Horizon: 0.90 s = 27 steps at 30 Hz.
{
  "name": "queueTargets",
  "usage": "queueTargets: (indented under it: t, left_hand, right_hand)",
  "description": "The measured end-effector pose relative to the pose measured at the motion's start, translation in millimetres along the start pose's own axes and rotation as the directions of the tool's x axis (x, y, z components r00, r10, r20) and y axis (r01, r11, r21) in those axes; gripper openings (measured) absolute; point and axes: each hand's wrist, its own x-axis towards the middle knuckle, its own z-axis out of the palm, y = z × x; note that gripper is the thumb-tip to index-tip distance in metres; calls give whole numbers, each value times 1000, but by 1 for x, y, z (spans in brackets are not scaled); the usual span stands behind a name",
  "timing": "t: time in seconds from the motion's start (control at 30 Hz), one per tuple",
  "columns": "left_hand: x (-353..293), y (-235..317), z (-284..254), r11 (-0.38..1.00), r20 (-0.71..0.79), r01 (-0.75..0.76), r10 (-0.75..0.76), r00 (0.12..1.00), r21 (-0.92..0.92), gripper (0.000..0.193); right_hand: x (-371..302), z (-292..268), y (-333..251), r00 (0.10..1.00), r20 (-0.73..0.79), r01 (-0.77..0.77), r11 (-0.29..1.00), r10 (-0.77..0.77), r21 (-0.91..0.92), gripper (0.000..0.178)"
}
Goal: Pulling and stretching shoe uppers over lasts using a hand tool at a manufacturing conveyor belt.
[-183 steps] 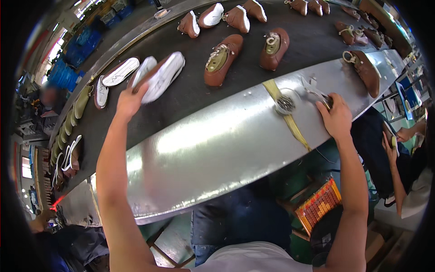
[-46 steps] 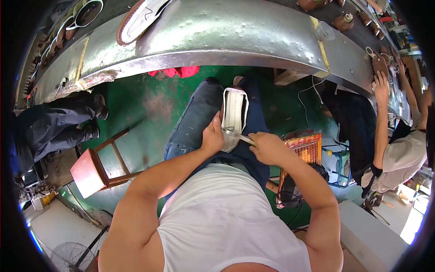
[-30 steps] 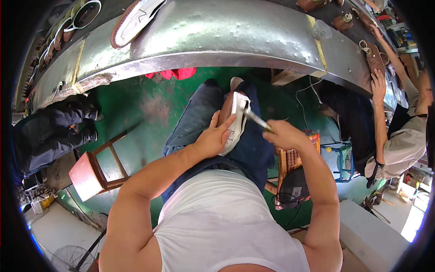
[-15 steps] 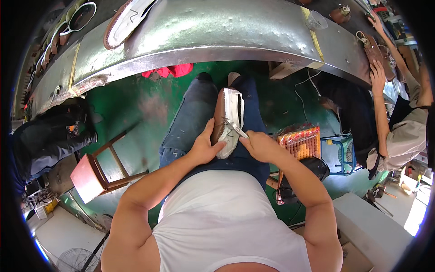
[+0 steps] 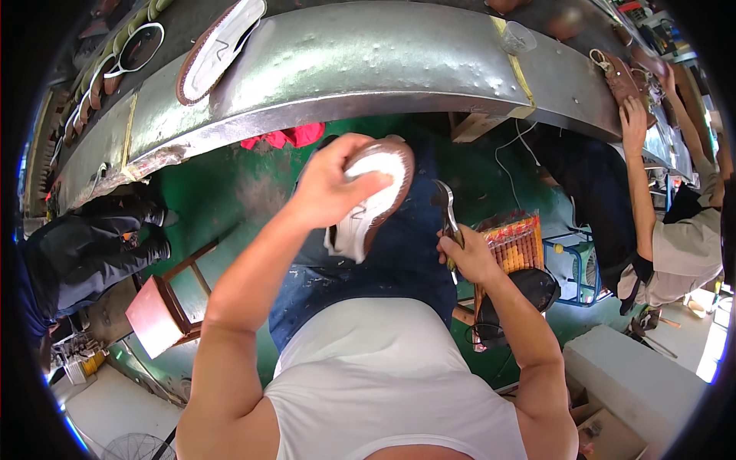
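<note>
My left hand [image 5: 337, 184] grips a white shoe [image 5: 377, 180] with a brown edge round its sole, raised over my lap. Thumb and fingers wrap its upper, hiding part of it; motion blurs both a little. A pale, loose-looking end of the shoe hangs below the hand. To the right, apart from the shoe, my right hand [image 5: 465, 253] is closed round a pair of metal pliers [image 5: 447, 205], whose curved head points up and away from me.
A metal-topped bench [image 5: 368, 57] runs across ahead, bearing another white shoe [image 5: 218, 54] and a clear cup [image 5: 519, 37]. A wooden stool [image 5: 157, 314] stands left, a woven seat [image 5: 512, 249] right. A co-worker's hand [image 5: 634, 126] touches a brown shoe [image 5: 617, 77] at far right.
The shoe has gone from resting on my lap to raised and turned in my left hand. My right hand has drawn the pliers off the shoe, to the right.
</note>
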Motion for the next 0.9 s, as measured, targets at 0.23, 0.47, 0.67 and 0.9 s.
queueTargets:
  t: [0.23, 0.47, 0.67, 0.9]
  left_hand:
    - [-40, -82, 27, 903, 146, 287, -346, 927, 320, 65]
    - [-59, -80, 42, 901, -147, 241, -201, 969, 360, 23]
    - [-61, -76, 49, 895, -145, 110, -51, 988, 431, 20]
    - [-56, -83, 45, 921, -131, -41, 99, 986, 388, 21]
  right_hand:
    - [-17, 6, 1, 998, 51, 42, 989, -35, -145, 28]
    - [-8, 17, -23, 974, 220, 131, 929, -56, -345, 19]
    - [-1, 17, -18, 944, 208, 322, 849, -255, -418, 22]
    - [4, 2, -42, 919, 291, -228, 961, 265, -157, 23]
